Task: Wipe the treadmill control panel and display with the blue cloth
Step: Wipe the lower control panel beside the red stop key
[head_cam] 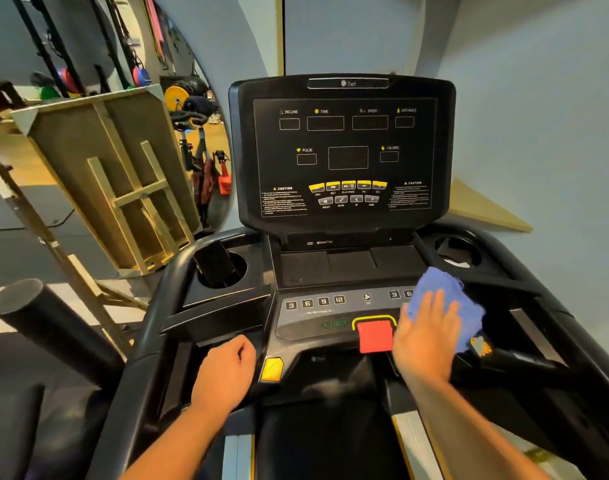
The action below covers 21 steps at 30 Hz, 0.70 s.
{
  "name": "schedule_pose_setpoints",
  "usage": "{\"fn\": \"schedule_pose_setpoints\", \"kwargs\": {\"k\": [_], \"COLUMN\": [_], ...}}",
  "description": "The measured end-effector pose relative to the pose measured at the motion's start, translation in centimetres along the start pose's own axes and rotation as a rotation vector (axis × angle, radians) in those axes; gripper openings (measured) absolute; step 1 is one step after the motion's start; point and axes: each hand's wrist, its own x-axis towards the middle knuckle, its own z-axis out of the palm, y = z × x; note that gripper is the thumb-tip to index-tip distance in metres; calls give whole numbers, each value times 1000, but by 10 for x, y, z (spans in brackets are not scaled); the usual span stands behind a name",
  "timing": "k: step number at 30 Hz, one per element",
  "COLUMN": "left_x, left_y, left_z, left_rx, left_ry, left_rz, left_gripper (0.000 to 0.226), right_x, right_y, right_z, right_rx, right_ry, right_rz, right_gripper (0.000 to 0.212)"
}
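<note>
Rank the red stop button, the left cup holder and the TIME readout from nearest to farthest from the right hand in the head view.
From the right hand:
1. Red stop button, just left of it.
2. Left cup holder, across the console to the left.
3. TIME readout, high on the upright display.

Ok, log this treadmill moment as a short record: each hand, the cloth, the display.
right hand: flat on the blue cloth, pressing it on the control panel, right side
left hand: curled on the left handrail
display: dark, no cloth on it
red stop button: uncovered, beside the right hand
</note>
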Motion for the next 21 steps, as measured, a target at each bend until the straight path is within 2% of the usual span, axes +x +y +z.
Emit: {"fn": "schedule_pose_setpoints", "kwargs": {"k": [4, 6, 9, 11, 13, 15, 18, 21], "left_x": [-2, 0, -2, -4, -4, -5, -5, -5], "left_y": [5, 5, 5, 5, 6, 7, 10, 12], "left_z": [-1, 0, 2, 2, 1, -1, -2, -2], "left_rx": [-19, -18, -34, -38, -33, -38, -32, -30], "left_ry": [-7, 11, 13, 11, 13, 4, 5, 6], "left_rz": [-35, -63, -112, -116, -107, -98, -82, -91], "left_gripper": [32, 33, 35, 34, 32, 32, 33, 34], "right_x": [-44, -75, -89, -66, -38, -12, 22, 20], "right_y": [-75, -102, -100, -77, -46, -3, 55, 36], "right_z": [27, 34, 32, 18, 0, -13, -22, -11], "right_rx": [-56, -59, -48, -16, 25, 104, 130, 7], "right_ry": [-45, -185, -316, -338, -380, -300, -159, -40], "right_rz": [-379, -679, -1088, -1199, -1195, -1098, -742, -384], "right_gripper": [62, 65, 66, 62, 60, 58, 58, 56]}}
